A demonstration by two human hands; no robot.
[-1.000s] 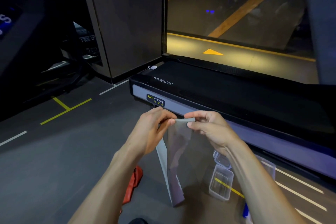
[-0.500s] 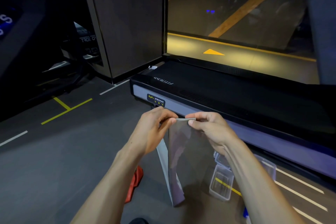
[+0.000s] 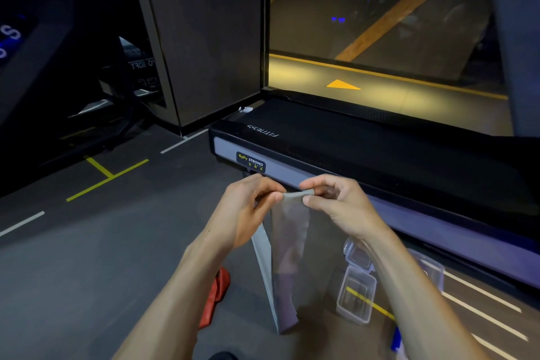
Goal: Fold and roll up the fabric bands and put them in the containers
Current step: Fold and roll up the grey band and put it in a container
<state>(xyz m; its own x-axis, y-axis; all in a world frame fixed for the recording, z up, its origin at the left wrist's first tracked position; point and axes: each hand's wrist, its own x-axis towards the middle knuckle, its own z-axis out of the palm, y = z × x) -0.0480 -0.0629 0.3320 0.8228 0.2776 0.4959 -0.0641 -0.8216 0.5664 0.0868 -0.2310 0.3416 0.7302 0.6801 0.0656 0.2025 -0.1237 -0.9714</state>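
Left hand (image 3: 245,213) and right hand (image 3: 336,204) pinch the grey band's (image 3: 289,242) top edge, frame centre. Advice: align edges before rolling tight.

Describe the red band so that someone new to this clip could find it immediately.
Start at the black treadmill deck and drop to the grey floor on its near side. The red band lies crumpled there, beneath the left hand and forearm. It is the only red item; the grey band hangs pinched between both hands.
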